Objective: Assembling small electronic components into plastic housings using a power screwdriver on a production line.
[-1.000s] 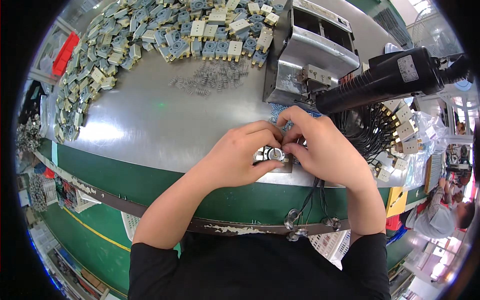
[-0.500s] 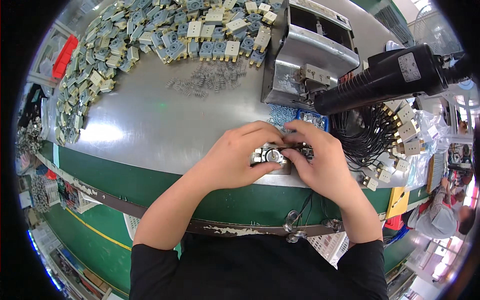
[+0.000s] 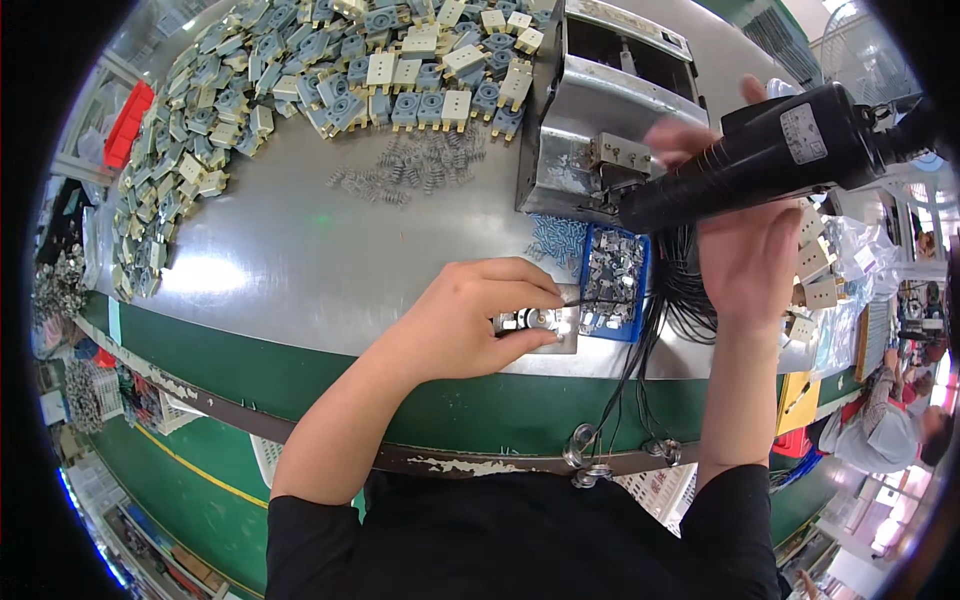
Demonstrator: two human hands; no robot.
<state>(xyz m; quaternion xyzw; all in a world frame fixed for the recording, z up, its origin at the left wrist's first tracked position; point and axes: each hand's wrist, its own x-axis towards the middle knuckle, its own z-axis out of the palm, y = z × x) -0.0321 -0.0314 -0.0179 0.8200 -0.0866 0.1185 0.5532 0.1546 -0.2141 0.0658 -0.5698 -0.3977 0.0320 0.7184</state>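
Observation:
My left hand [image 3: 465,315] is closed, thumb and fingers around a small part with a round metal face [image 3: 532,319]. The part sits at a flat metal plate [image 3: 568,325] near the bench's front edge, and my fingers hide some of it. At the right, my right hand [image 3: 748,260] is raised behind a black electric screwdriver [image 3: 740,160]. Its fingers are spread and partly blurred, and the screwdriver's body hides some of them. No closed grip on the screwdriver shows. A thin black cable [image 3: 600,301] runs from beside my left fingertips across a blue tray [image 3: 641,300].
Small metal pieces fill the tray; bluish screws [image 3: 557,238] lie behind it. Farther back are loose springs [image 3: 410,165], a big pile of grey-and-cream housings [image 3: 340,75] and a metal stand [image 3: 620,95]. Black cables [image 3: 685,290] hang over the front edge with round metal ends [image 3: 590,470].
My right hand has left the part and moved up and right to the screwdriver, uncovering the blue tray. My left hand has stayed on the part.

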